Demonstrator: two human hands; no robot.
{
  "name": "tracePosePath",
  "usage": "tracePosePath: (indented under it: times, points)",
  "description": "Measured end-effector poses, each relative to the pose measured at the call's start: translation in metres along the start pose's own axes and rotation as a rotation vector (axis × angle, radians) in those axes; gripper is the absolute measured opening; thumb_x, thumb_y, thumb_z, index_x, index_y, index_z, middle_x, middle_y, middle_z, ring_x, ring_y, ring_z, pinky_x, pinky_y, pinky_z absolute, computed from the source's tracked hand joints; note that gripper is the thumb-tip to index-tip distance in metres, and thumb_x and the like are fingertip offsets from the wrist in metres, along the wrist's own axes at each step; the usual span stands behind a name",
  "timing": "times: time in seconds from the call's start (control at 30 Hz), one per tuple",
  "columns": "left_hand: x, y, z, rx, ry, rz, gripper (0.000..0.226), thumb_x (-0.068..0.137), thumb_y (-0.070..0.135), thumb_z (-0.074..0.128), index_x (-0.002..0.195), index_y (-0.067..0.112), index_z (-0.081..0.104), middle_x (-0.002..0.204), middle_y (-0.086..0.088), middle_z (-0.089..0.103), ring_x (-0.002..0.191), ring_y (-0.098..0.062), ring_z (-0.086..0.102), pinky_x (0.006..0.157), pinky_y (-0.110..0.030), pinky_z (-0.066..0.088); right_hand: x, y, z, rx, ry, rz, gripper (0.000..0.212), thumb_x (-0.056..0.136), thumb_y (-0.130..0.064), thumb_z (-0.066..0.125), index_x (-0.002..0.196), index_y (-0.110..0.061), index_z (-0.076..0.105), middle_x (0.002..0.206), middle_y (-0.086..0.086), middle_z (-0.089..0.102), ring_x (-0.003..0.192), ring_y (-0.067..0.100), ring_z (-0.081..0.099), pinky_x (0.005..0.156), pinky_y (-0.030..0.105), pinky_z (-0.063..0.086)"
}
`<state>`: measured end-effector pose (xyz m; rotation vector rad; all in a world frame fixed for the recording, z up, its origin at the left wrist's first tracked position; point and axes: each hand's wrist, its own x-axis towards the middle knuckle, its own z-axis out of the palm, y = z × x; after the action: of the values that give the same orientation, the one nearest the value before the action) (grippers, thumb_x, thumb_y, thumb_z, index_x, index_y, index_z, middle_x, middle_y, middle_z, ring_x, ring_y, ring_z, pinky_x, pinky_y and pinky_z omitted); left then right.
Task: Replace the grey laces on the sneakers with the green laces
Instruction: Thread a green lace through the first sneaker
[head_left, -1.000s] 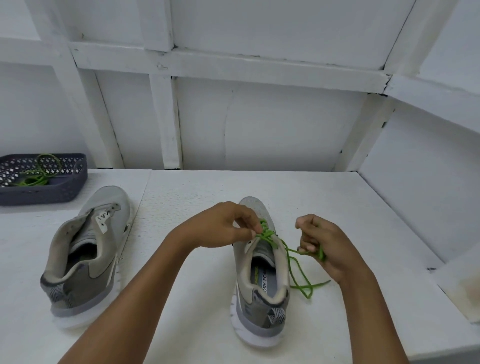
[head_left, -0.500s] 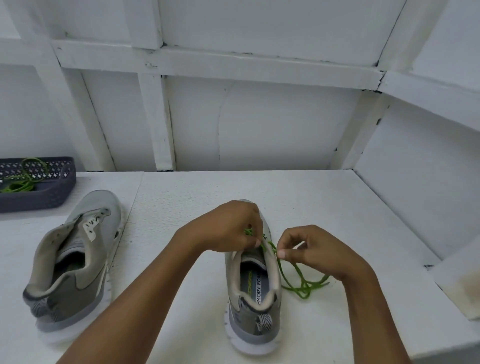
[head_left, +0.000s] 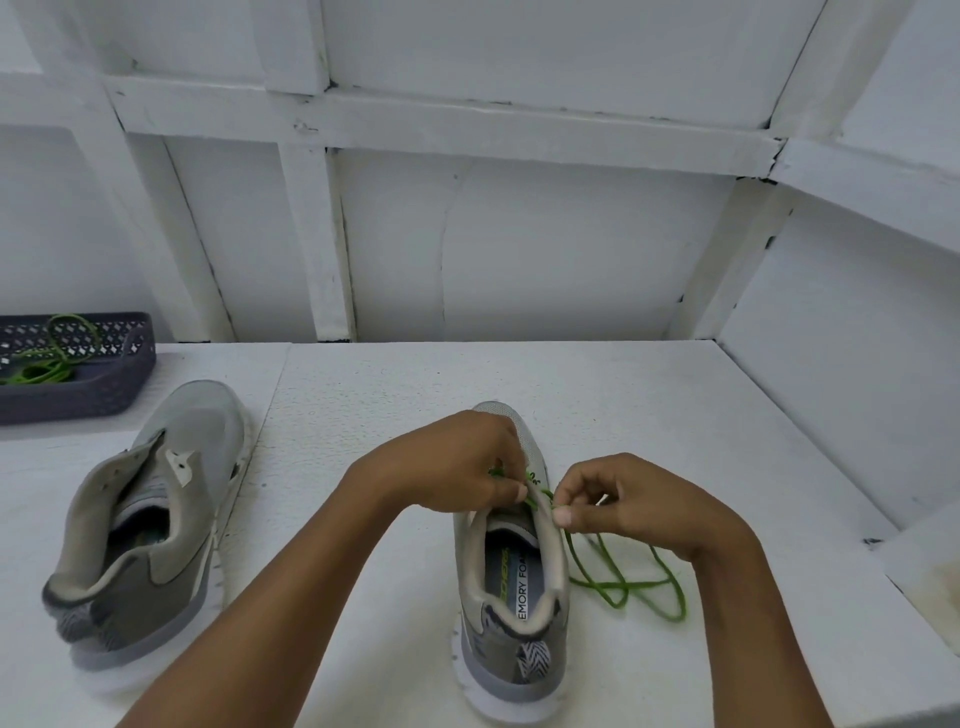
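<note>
A grey mesh sneaker with a white sole (head_left: 511, 597) stood upright on the white tabletop (head_left: 571, 384), heel nearest the viewer. A bright green cord lace (head_left: 623, 582) ran through its upper eyelets, its loose ends looped on the surface just right of the shoe. The left hand (head_left: 462, 462) and right hand (head_left: 639, 504) each pinched it above the opening. A matching unlaced sneaker (head_left: 156, 519) stood well to the left. A second green lace (head_left: 47, 364) lay in a dark perforated basket (head_left: 130, 358).
</note>
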<state>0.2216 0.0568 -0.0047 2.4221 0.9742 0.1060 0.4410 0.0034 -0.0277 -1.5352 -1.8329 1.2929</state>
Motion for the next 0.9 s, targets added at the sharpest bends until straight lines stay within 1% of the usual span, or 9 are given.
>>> tracePosePath:
  times: [0.1,0.13,0.2,0.37,0.5,0.6,0.7,0.83,0.9]
  points:
    - [0.0042,0.0002,0.0041,-0.037,0.024,0.02,0.005,0.087,0.023,0.069,0.089,0.02,0.073,0.108,0.008,0.058,0.1,-0.011,0.056,0.088,-0.037,0.049,0.0027,-0.001,0.0008,0.01,-0.004,0.001,0.017,0.092,-0.021,0.066,0.086,-0.006,0.072,0.076,-0.001,0.072,0.076,0.005,0.066,0.074,0.015,0.048]
    - [0.0049,0.0002,0.0052,-0.046,0.025,0.026,0.001,0.085,0.02,0.07,0.085,0.022,0.071,0.107,0.009,0.058,0.101,-0.011,0.056,0.088,-0.038,0.05,0.0028,-0.0015,0.0009,-0.013,-0.004,0.0,0.014,0.092,-0.02,0.067,0.084,-0.009,0.071,0.075,-0.002,0.072,0.075,0.004,0.065,0.073,0.013,0.047]
    - [0.0058,-0.0001,0.0061,-0.06,0.022,0.02,0.006,0.082,0.02,0.072,0.081,0.025,0.069,0.107,0.011,0.057,0.103,-0.011,0.057,0.089,-0.038,0.05,0.0026,-0.0009,0.0012,-0.042,-0.009,-0.002,0.01,0.091,-0.018,0.069,0.081,-0.015,0.071,0.076,-0.005,0.071,0.074,0.002,0.064,0.071,0.012,0.046]
    - [0.0033,-0.0024,0.0018,-0.043,-0.012,-0.002,0.013,0.083,0.034,0.075,0.094,0.026,0.074,0.114,0.01,0.057,0.104,-0.008,0.055,0.089,-0.034,0.049,0.0017,0.0021,-0.0004,-0.067,0.032,-0.06,0.011,0.087,-0.014,0.073,0.079,-0.019,0.067,0.078,-0.008,0.068,0.071,0.0,0.057,0.069,0.017,0.046]
    - [0.0024,-0.003,0.0047,-0.046,0.01,0.028,0.022,0.091,0.039,0.066,0.099,0.021,0.076,0.115,0.006,0.058,0.102,-0.009,0.055,0.087,-0.031,0.047,0.0027,0.0057,-0.0011,0.027,0.037,-0.09,0.011,0.087,-0.01,0.072,0.081,-0.016,0.066,0.076,-0.007,0.064,0.071,0.004,0.056,0.07,0.019,0.046]
    - [0.003,-0.0042,0.009,-0.062,0.051,0.04,0.019,0.092,0.033,0.066,0.094,0.017,0.076,0.113,0.005,0.059,0.099,-0.01,0.055,0.083,-0.03,0.047,0.0053,0.0064,0.001,0.087,0.017,-0.044,0.006,0.087,-0.018,0.073,0.084,-0.014,0.069,0.075,-0.004,0.063,0.071,0.005,0.056,0.071,0.019,0.046]
    - [0.0027,-0.0031,0.0105,-0.087,0.05,0.049,0.009,0.086,0.024,0.07,0.084,0.016,0.073,0.111,0.006,0.059,0.099,-0.012,0.056,0.084,-0.036,0.049,0.0065,0.0042,0.0028,0.059,-0.048,0.022,0.021,0.091,-0.03,0.067,0.082,-0.01,0.068,0.068,-0.007,0.063,0.065,0.002,0.055,0.066,0.012,0.043]
    - [0.0016,-0.0035,0.0104,-0.114,0.063,0.037,0.004,0.082,0.023,0.074,0.084,0.02,0.072,0.112,0.008,0.06,0.102,-0.011,0.057,0.086,-0.037,0.049,0.0068,0.005,0.0042,0.086,-0.028,-0.05,0.012,0.091,-0.015,0.069,0.079,-0.017,0.067,0.074,-0.005,0.065,0.073,0.008,0.06,0.073,0.02,0.047]
    - [0.001,-0.0047,0.0093,-0.13,0.072,0.007,0.01,0.08,0.025,0.077,0.089,0.022,0.073,0.114,0.009,0.059,0.106,-0.012,0.056,0.089,-0.038,0.05,0.0046,0.0078,0.0038,0.067,0.011,-0.093,0.012,0.089,-0.011,0.07,0.079,-0.017,0.067,0.078,-0.003,0.067,0.077,0.01,0.062,0.076,0.022,0.048]
